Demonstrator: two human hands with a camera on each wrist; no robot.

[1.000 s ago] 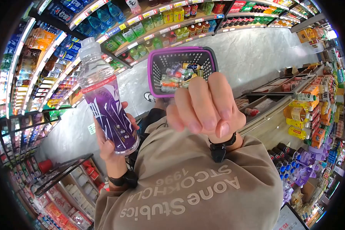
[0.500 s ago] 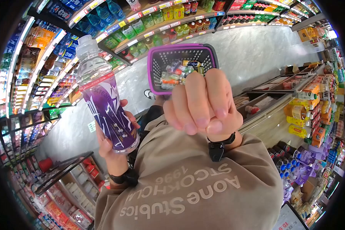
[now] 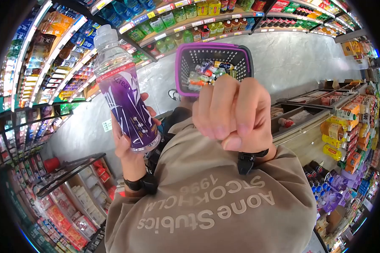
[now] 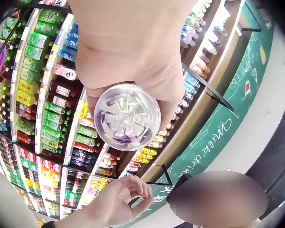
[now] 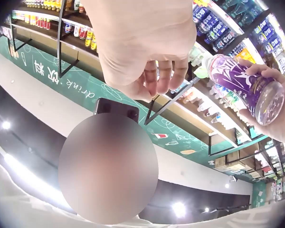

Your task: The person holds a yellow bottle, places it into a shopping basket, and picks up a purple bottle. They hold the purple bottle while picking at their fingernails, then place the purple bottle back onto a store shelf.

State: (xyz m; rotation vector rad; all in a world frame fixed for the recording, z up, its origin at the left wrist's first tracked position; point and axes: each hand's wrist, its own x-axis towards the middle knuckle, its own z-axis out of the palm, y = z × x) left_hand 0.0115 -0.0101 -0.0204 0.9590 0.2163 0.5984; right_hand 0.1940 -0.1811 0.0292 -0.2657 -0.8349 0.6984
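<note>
My left hand (image 3: 123, 147) grips a clear plastic bottle (image 3: 128, 107) with a purple label, a red band and a clear cap. It stands tilted at the left of the head view, cap end up and away from me. In the left wrist view the bottle's round base (image 4: 127, 117) faces the camera, with the palm behind it. My right hand (image 3: 235, 116) is raised in front of my chest, apart from the bottle, its fingers loosely bent. From the right wrist camera, those fingers (image 5: 164, 78) hang curled with nothing visible in them.
Beyond my hands, a shopping basket (image 3: 182, 69) with a purple rim stands on the grey floor (image 3: 299, 55), several packaged items inside. Drink shelves (image 3: 177, 31) curve along the far side and left. A low display counter (image 3: 302, 130) and stacked bottles (image 3: 333, 139) are at the right.
The head view has shifted, so the basket, shelves and both hands sit farther right in it. My left hand still grips the bottle; the right hand stays loosely bent.
</note>
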